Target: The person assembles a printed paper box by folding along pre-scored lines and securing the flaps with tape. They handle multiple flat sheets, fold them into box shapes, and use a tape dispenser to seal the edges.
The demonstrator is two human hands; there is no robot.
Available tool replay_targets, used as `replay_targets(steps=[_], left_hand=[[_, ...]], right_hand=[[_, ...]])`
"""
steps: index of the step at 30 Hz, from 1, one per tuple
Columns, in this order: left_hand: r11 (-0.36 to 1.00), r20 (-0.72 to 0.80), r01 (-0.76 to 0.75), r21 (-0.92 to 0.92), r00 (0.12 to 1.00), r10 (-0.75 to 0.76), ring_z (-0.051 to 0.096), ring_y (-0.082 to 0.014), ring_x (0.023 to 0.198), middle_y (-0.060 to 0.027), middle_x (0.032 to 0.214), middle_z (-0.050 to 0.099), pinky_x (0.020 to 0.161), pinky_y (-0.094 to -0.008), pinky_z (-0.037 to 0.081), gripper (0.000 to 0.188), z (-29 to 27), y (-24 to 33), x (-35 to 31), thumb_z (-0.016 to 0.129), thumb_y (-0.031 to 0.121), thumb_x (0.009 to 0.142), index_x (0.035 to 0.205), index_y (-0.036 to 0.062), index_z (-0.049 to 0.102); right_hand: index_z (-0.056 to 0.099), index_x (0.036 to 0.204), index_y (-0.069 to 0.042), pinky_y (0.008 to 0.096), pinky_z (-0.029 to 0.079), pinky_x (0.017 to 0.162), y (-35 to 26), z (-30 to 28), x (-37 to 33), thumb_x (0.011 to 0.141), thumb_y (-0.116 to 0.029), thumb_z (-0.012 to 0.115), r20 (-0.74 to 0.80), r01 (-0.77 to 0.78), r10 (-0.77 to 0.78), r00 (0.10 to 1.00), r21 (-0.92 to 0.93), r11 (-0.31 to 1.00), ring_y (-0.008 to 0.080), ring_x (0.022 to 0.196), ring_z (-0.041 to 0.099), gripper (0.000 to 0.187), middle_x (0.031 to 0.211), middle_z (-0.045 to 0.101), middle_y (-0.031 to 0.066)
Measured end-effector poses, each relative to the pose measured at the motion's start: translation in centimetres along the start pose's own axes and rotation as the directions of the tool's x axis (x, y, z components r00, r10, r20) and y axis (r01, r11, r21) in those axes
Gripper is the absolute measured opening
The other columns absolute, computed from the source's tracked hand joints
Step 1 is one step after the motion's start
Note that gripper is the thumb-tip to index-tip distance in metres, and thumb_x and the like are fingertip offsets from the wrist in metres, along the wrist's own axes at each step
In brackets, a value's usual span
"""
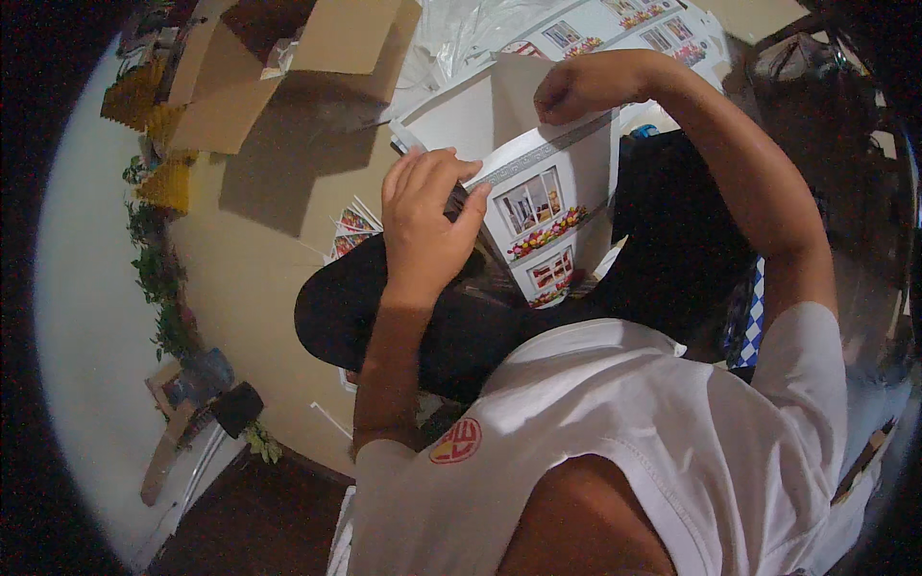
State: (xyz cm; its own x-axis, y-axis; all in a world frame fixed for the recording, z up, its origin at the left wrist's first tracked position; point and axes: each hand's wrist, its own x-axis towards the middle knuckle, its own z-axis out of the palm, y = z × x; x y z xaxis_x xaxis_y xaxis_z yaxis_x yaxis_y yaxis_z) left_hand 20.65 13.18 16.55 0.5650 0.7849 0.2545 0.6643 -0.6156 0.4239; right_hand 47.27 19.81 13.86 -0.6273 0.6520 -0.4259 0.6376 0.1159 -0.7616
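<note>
A white cardboard box (547,206), printed with windows and flowers, stands tilted between my knees with its top open. A grey strip runs along its upper edge. My left hand (427,216) grips the box's left corner, thumb on the printed front and fingers over the edge. Bent at the wrist, my right hand (571,88) reaches over the opening near the far wall. Its fingers are curled, and what they hold, if anything, is hidden. The box's lower end sits between my dark-clothed legs.
More printed white cardboard (595,34) lies behind the box, beside clear plastic wrap (447,43). An open brown carton (336,43) stands at the far left. Small printed pieces (355,226) lie by my left knee. Green plants (158,278) line the left wall.
</note>
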Motion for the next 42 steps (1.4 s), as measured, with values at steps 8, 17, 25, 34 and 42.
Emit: replay_targets(steps=[8,17,25,34,42], left_hand=[[0.978,0.065,-0.136,0.16,0.99,0.127,0.058,-0.0268,0.094,-0.0101,0.092,0.064,0.095,-0.0415,0.037,0.024,1.9,1.7,1.6,0.069,0.02,0.077,0.096,0.0062,0.066],[0.993,-0.011,-0.059,0.1,0.998,0.06,0.061,-0.0229,0.089,-0.0078,0.081,0.066,0.098,-0.0406,0.036,0.011,2.4,2.1,1.6,0.067,0.017,0.077,0.081,0.0072,0.069],[0.997,-0.092,0.08,0.019,0.993,-0.078,0.062,-0.0265,0.088,-0.0094,0.079,0.067,0.097,-0.0413,0.039,0.009,2.7,0.9,0.9,0.065,0.015,0.078,0.076,0.0065,0.068],[0.984,-0.037,0.025,0.174,0.999,-0.019,0.059,-0.0305,0.085,-0.01,0.08,0.064,0.097,-0.0413,0.037,0.012,3.2,0.9,0.6,0.065,0.018,0.079,0.082,0.0062,0.064],[0.994,0.025,0.11,-0.006,0.994,-0.11,0.058,-0.0318,0.086,-0.0126,0.082,0.063,0.086,-0.0413,0.041,0.017,4.4,4.3,2.3,0.067,0.016,0.078,0.091,0.0057,0.064]], right_hand=[[0.063,0.091,-0.004,0.0301,0.044,0.072,0.6,0.4,0.4,0.081,-0.016,0.06,0.072,0.115,-0.129,0.989,0.169,0.979,0.0139,0.077,0.055,0.016,0.082,0.062,0.0026],[0.065,0.093,-0.003,0.0314,0.046,0.072,0.5,1.7,-2.8,0.082,-0.025,0.066,-0.168,0.21,-0.195,0.966,0.077,0.975,0.0185,0.077,0.059,0.025,0.083,0.065,0.0057],[0.068,0.098,-0.003,0.0374,0.049,0.076,1.6,3.2,-3.5,0.072,-0.015,0.071,-0.325,0.385,-0.559,0.763,-0.467,0.796,0.0282,0.088,0.06,0.029,0.089,0.066,0.0114],[0.068,0.095,-0.003,0.0381,0.049,0.074,1.6,3.4,-3.7,0.076,-0.015,0.068,-0.278,0.351,-0.444,0.852,-0.327,0.878,0.0295,0.085,0.062,0.023,0.087,0.066,0.0129],[0.066,0.096,-0.002,0.0391,0.047,0.078,0.3,2.5,-4.1,0.087,-0.022,0.059,-0.415,0.351,-0.422,0.806,-0.239,0.905,0.0313,0.088,0.061,0.023,0.09,0.064,0.0162]])
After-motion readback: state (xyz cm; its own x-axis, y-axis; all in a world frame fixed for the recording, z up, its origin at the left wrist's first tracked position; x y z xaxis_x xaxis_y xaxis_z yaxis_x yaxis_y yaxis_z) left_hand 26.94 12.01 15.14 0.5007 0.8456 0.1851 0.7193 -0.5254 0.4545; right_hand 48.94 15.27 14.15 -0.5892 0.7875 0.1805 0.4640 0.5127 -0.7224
